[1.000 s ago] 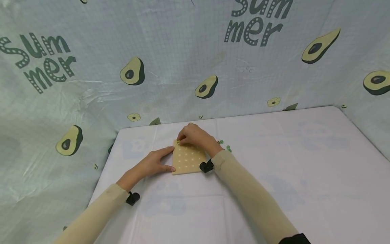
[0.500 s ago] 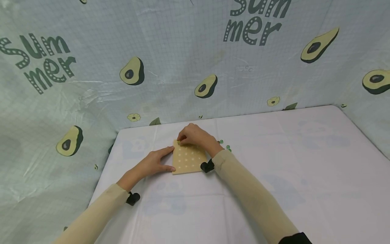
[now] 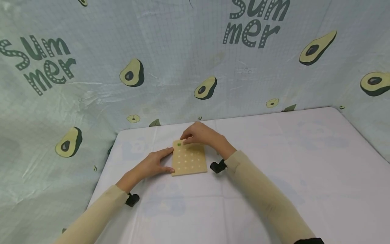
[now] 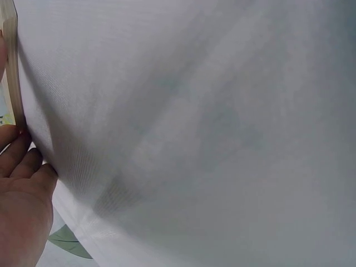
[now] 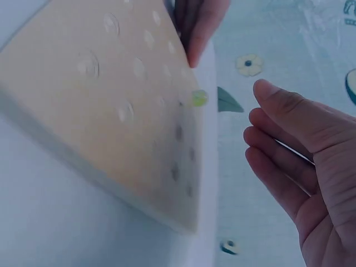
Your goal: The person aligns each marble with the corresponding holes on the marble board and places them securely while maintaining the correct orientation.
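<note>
A square wooden board (image 3: 189, 159) with rows of shallow round hollows lies on the white-covered table. One green glass marble (image 3: 178, 144) sits in the hollow at its far left corner; the right wrist view shows this marble (image 5: 199, 98) too. My left hand (image 3: 151, 164) rests against the board's left edge, thumb near the front corner and fingers farther back. Those fingers touch the board's side (image 4: 12, 83) in the left wrist view. Just above the board's far edge hovers my right hand (image 3: 201, 134), nothing visible between its loosely bent fingers (image 5: 272, 150).
The white tablecloth (image 3: 289, 162) stretches widely to the right and in front. A curtain (image 3: 170, 67) printed with avocados hangs behind the table. My right wrist and forearm cover the spot where loose marbles lay.
My right hand has let go of the green marble at the far left corner and shifted right, uncovering it. The left hand has stayed on the board's edge.
</note>
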A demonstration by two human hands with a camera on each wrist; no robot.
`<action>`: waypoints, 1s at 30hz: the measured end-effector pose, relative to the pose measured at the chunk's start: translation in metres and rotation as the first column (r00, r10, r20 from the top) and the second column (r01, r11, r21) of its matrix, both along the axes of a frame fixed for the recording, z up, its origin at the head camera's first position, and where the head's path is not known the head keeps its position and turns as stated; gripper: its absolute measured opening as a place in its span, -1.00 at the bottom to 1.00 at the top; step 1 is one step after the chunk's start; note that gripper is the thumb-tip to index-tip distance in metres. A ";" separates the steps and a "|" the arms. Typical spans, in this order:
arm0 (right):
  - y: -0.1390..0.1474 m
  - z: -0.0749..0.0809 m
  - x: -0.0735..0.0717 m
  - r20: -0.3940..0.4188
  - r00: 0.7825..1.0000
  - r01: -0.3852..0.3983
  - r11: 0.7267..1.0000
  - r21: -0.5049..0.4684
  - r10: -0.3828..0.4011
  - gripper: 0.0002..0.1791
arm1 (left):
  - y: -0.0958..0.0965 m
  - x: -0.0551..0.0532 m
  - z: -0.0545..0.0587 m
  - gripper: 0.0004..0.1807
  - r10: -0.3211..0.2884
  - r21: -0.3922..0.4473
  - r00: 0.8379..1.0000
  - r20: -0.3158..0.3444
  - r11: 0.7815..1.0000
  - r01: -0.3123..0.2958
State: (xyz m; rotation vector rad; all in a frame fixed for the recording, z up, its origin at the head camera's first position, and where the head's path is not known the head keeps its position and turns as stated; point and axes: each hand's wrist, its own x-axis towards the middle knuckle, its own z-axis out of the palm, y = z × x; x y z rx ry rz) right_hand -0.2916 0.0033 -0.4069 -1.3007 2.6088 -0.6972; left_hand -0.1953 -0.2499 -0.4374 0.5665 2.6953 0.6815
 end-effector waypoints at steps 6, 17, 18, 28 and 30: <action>0.042 0.019 0.015 -0.045 0.999 0.003 1.000 -0.003 -0.003 -0.68 | 0.000 -0.002 0.000 0.10 0.000 -0.017 1.000 -0.011 1.000 0.000; 0.121 0.010 0.049 -0.013 0.996 0.088 0.992 -0.087 -0.090 -0.69 | 0.003 0.002 -0.002 0.09 0.012 -0.005 1.000 0.008 1.000 -0.011; 0.126 0.007 0.052 -0.005 0.996 0.092 0.991 -0.096 -0.093 -0.69 | 0.003 0.003 -0.002 0.09 0.014 -0.007 1.000 0.011 1.000 -0.014; 0.148 -0.017 0.080 -0.005 0.996 0.093 0.989 -0.117 -0.094 -0.71 | 0.003 0.005 0.002 0.09 0.003 -0.023 1.000 -0.007 1.000 -0.003; 0.150 -0.022 0.085 -0.007 0.994 0.109 0.988 -0.106 -0.110 -0.71 | 0.004 0.005 0.001 0.10 0.007 -0.026 1.000 -0.002 1.000 -0.007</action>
